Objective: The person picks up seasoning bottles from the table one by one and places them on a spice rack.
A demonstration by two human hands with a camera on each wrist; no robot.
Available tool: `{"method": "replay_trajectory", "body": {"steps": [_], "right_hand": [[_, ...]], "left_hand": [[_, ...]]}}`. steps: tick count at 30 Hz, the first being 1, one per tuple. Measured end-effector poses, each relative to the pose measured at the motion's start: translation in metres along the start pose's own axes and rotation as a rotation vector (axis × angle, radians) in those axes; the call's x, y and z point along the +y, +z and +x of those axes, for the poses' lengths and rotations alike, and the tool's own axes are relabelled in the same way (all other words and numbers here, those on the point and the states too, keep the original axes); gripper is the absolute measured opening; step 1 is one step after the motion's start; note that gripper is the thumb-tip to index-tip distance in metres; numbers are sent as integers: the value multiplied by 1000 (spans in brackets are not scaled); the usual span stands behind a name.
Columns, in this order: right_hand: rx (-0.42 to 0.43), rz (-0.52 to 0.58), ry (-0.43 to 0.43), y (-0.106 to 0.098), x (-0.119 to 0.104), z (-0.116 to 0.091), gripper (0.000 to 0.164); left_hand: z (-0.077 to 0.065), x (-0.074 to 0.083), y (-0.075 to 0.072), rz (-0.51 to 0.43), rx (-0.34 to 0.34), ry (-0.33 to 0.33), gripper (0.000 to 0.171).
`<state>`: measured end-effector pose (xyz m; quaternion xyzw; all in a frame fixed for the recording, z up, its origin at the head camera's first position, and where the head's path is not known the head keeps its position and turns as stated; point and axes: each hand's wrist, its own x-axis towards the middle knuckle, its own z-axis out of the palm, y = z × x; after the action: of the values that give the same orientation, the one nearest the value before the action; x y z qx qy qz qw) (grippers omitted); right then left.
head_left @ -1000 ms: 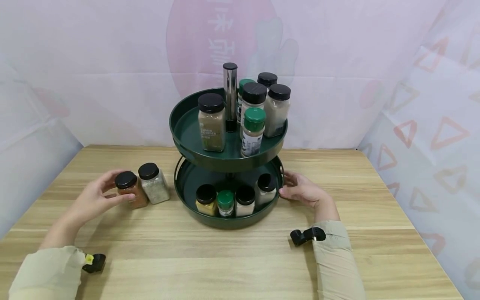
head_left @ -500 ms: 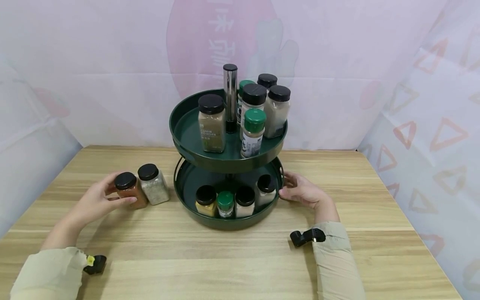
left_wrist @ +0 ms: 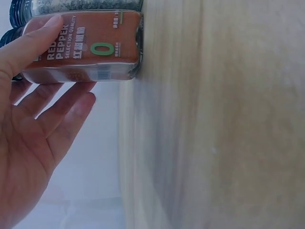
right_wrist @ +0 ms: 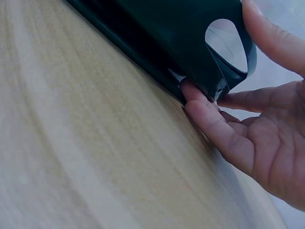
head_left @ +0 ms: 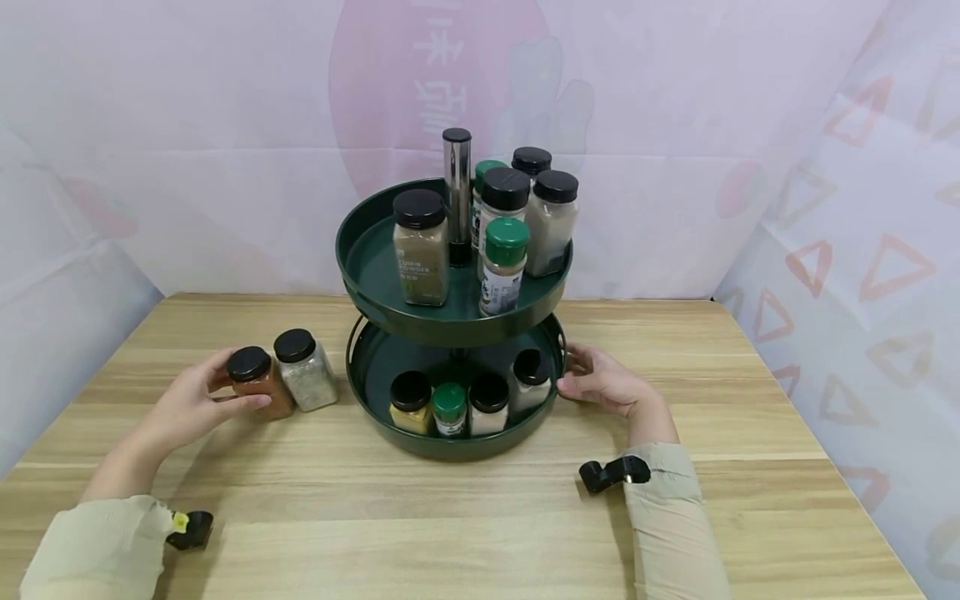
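My left hand (head_left: 183, 412) holds a square jar of red pepper powder (head_left: 272, 393) on the table's left side. In the left wrist view the thumb lies across the jar's label, with fingers behind it. A jar of pale flakes (head_left: 311, 379) with a black lid stands right beside it. At the centre is a dark green two-tier turntable rack (head_left: 453, 335). My right hand (head_left: 609, 385) grips its lower tray (right_wrist: 186, 43) on the right side, thumb at the rim near the oval handle hole, fingertips low on the outer wall.
The upper tier carries a cumin powder jar (head_left: 422, 258), a green-lidded bottle (head_left: 502, 275) and several more jars around a metal post (head_left: 457, 187). Several short jars, one with a green lid (head_left: 450, 404), line the lower tier's front. A printed cloth (head_left: 225, 217) hangs behind the table (head_left: 450, 533).
My left thumb has come in against the red pepper jar. My right hand stays at the tray's edge, and the rack and jars keep their places.
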<state>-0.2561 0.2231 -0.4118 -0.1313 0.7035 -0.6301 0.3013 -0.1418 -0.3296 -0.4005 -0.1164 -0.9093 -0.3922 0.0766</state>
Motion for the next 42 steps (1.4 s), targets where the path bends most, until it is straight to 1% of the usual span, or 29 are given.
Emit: {"method": "replay_trajectory", "body": {"steps": [3,6,16,19,26,29,35,42], "right_hand": [[10,0,8,0,-1,0,88],[7,-6,2,1,-1,1,89],[-1,8,-10,1,1,0,87],[-5,12,-12,1,2,0,86],[-8,6,-6,-1,4,2,88],[-10,2,-6,-2,4,2,90],[-10,0,-8,-3,2,2,91],[-12,14,-12,-2,1,2,91]], "left_hand": [[-2,2,0,33,20,-5,57],[-3,3,0,42,30,-16,55],[-8,3,-1,55,29,-13,57],[-10,2,-1,42,30,-6,56],[-13,4,-2,2,30,-17,56],[-14,7,-2,-27,23,-9,56],[-15,14,-2,-55,13,8,55],[-14,23,0,-64,13,25,55]]}}
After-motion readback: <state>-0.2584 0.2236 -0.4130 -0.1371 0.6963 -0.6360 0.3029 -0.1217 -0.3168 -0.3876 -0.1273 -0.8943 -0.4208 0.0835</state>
